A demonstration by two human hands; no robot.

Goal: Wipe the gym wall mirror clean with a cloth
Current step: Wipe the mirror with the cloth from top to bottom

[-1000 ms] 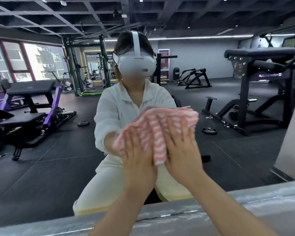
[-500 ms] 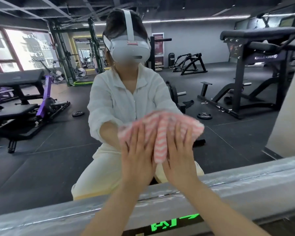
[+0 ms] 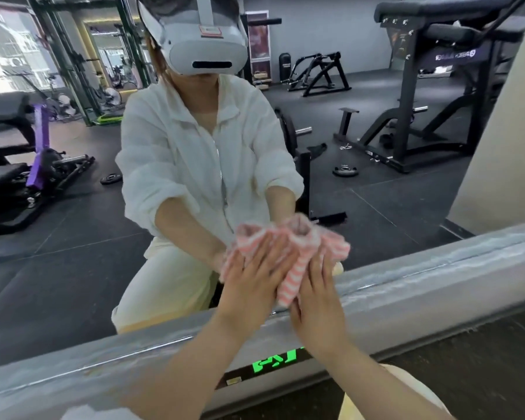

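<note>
Both your hands lie flat, fingers straight: left hand [image 3: 255,274] and right hand [image 3: 317,294] press the striped cloth [image 3: 297,253] against the mirror [image 3: 73,253], low near its bottom frame [image 3: 437,286]. Risk: bunched cloth slips out or snags the frame, leaving streaks.

Both forearms reach forward and up, bare, wrists nearly straight. Left hand [image 3: 252,280] flat, fingers straight and slightly spread, pressing forward. Right hand [image 3: 317,294] just beside it, flat too, fingers extended, palm forward. Hands nearly touching.
</note>
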